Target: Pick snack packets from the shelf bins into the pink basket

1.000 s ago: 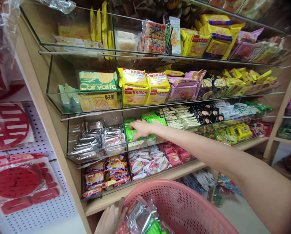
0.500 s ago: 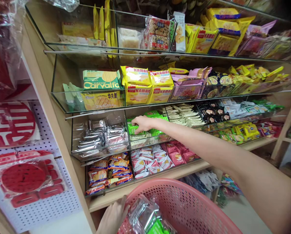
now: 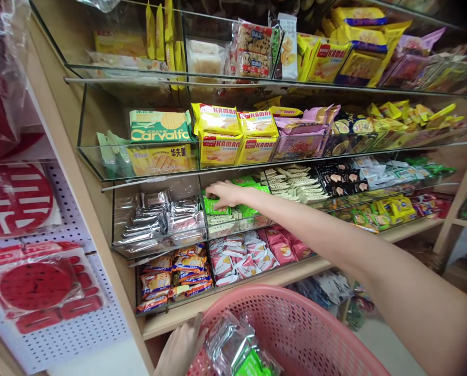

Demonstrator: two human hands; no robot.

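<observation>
Reaching among green packets (image 3: pixel 216 206) in rack (image 3: pixel 96 230): right hand (image 3: pixel 224 194) with bent fingers, cannot tell if pinching. Left hand (image 3: pixel 180 345) clasping basket (image 3: pixel 276 292) rim. Next move probably calls for light fingertip grip.

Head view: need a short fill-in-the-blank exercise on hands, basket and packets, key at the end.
1. The bare right hand is at bright ____ plastic packets.
2. The bare left hand is at the rim of a ____ perforated plastic basket.
3. Seen in the picture, flat shiny silver packets lie in the adjoining compartment to the ____.

Key: green; pink; left.
</observation>
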